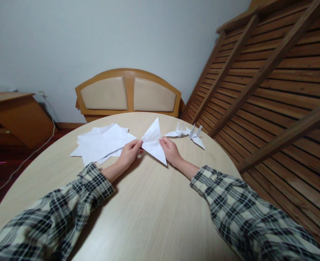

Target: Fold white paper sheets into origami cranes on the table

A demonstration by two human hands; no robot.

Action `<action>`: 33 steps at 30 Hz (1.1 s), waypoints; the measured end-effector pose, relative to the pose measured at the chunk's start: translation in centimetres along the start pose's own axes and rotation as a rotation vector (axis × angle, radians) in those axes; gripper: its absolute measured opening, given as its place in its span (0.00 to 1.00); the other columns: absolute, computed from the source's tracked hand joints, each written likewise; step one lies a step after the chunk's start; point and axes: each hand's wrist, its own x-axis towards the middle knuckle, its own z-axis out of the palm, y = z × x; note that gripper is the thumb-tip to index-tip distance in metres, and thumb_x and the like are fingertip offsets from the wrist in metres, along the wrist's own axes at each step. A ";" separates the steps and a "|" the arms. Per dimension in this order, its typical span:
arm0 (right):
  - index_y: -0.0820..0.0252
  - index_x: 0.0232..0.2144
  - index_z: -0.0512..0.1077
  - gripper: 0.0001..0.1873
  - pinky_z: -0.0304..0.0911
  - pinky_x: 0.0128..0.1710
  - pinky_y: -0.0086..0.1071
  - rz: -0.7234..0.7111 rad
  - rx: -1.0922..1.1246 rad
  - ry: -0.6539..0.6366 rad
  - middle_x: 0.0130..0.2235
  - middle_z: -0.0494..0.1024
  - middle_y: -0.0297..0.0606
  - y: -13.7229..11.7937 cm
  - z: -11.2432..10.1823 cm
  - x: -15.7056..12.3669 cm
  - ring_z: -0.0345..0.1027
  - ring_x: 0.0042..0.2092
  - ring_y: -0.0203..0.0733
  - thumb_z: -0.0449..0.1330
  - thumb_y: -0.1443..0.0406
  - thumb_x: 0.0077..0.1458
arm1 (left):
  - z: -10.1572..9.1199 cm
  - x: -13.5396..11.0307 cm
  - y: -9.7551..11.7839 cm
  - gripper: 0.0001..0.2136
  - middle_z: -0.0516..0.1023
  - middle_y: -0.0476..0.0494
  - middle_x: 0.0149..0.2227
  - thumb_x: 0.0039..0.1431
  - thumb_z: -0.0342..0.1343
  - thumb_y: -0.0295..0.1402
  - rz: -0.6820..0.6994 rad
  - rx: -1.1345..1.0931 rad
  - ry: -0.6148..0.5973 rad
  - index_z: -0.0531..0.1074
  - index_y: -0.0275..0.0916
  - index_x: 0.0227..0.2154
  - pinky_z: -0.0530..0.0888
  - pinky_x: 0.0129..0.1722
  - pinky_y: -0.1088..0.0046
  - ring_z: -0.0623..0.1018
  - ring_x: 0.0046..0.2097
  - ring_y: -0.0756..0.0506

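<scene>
Between my two hands, above the middle of the table, is a creased sheet of white paper (152, 141) with pointed corners at top and bottom. My left hand (130, 154) pinches its left side between thumb and fingers. On the opposite side, my right hand (171, 150) is closed on the paper's edge, the fingers partly hidden behind it. A spread pile of white paper sheets (101, 143) lies just left of my left hand. Beyond my right hand stand two folded paper cranes, the nearer-right one (195, 136) and another (178, 132) beside it.
The round pale wooden table (146, 214) fills the foreground. Past its far edge stands a headboard (130, 90) against the wall. A slatted wooden frame (271, 79) leans along the right. At left are a wooden desk (21, 112) and a white cable (26, 159) on the floor.
</scene>
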 end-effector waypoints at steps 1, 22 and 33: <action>0.56 0.23 0.59 0.20 0.53 0.31 0.32 -0.006 0.010 -0.007 0.25 0.61 0.31 -0.1 0.0 -0.1 0.56 0.29 0.38 0.50 0.51 0.61 | 0.0 0.0 0.0 0.17 0.73 0.47 0.27 0.53 0.59 0.49 -0.009 -0.027 0.008 0.73 0.38 0.25 0.71 0.31 0.72 0.72 0.30 0.47; 0.56 0.33 0.66 0.24 0.59 0.28 0.32 0.141 0.195 -0.183 0.19 0.68 0.28 -1.0 -0.1 -0.5 0.63 0.23 0.37 0.52 0.42 0.57 | 0.0 0.4 -0.1 0.12 0.69 0.50 0.24 0.55 0.57 0.40 -0.157 -0.232 0.106 0.68 0.38 0.24 0.66 0.24 0.76 0.68 0.25 0.51; 0.55 0.34 0.64 0.24 0.58 0.26 0.32 0.141 0.232 -0.191 0.21 0.67 0.28 -0.9 0.0 -0.4 0.63 0.24 0.37 0.56 0.42 0.54 | 0.0 0.3 -0.2 0.12 0.67 0.51 0.23 0.55 0.56 0.39 -0.139 -0.212 0.072 0.67 0.38 0.22 0.63 0.22 0.77 0.66 0.24 0.52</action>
